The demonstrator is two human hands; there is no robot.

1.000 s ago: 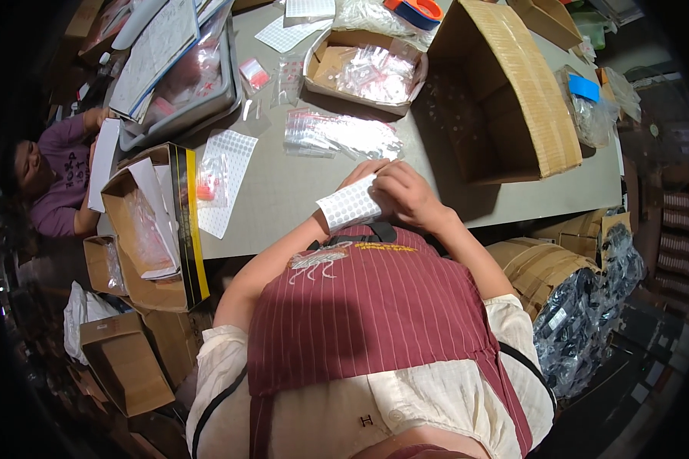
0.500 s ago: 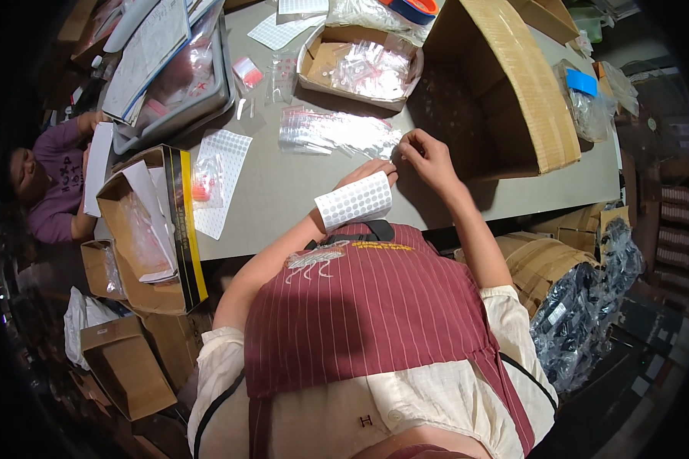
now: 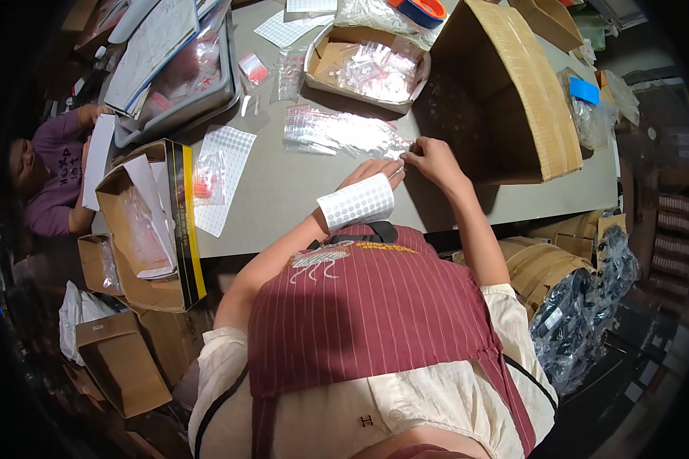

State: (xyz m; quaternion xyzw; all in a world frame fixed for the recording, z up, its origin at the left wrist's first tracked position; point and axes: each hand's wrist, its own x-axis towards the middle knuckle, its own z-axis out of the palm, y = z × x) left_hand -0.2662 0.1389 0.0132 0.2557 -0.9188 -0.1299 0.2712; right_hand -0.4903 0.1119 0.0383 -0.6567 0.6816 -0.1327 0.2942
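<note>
A row of overlapping clear zip bags (image 3: 333, 130) with red edges lies on the table in front of me. At its right end my right hand (image 3: 438, 163) is closed in a pinch, its fingertips touching or right beside the last bags. What sits in the pinch is too small to make out. My left hand (image 3: 371, 173) rests low beside it, fingers together and bent toward the right fingertips; something small and pale shows at their tips. A white sheet of round grey stickers (image 3: 356, 201) wraps over my left wrist and hides part of that hand.
Beyond the bags stands a shallow carton (image 3: 364, 99) of filled small bags. A large open cardboard box (image 3: 524, 92) stands close to my right hand. Left are a grey bin (image 3: 184, 126), a sticker sheet (image 3: 226, 168) and a black-yellow box (image 3: 184, 229). A person in purple (image 3: 61, 168) sits far left.
My right hand has come down slightly, and its fingertips are now closer to my left fingers and the end of the bag row. The whole view has shifted a little.
</note>
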